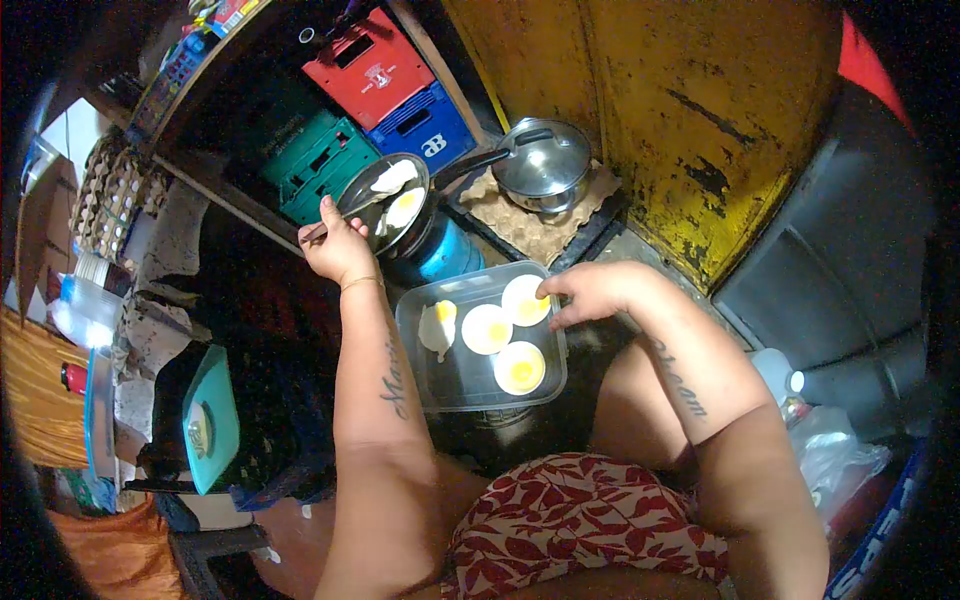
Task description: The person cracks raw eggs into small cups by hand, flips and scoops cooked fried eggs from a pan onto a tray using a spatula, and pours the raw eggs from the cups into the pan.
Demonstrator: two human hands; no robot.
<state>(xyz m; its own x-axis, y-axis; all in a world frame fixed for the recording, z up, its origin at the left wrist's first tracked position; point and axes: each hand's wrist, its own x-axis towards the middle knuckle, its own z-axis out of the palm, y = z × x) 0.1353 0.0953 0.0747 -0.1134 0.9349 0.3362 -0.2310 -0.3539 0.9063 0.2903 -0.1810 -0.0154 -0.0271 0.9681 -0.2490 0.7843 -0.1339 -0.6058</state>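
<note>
My left hand is closed around a thin dark handle, at the near left edge of a round frying pan. Inside the pan lie a fried egg and a whitish piece above it. My right hand grips the right rim of a clear plastic container, its fingertips over the edge beside a fried egg. Several fried eggs with yellow yolks lie apart in the container. The tool's far end is hard to make out.
A lidded pot stands on brown cardboard behind the container. Below the pan is a blue cylinder. Red, blue and green crates stand at the back. Egg trays and a teal tray are at left.
</note>
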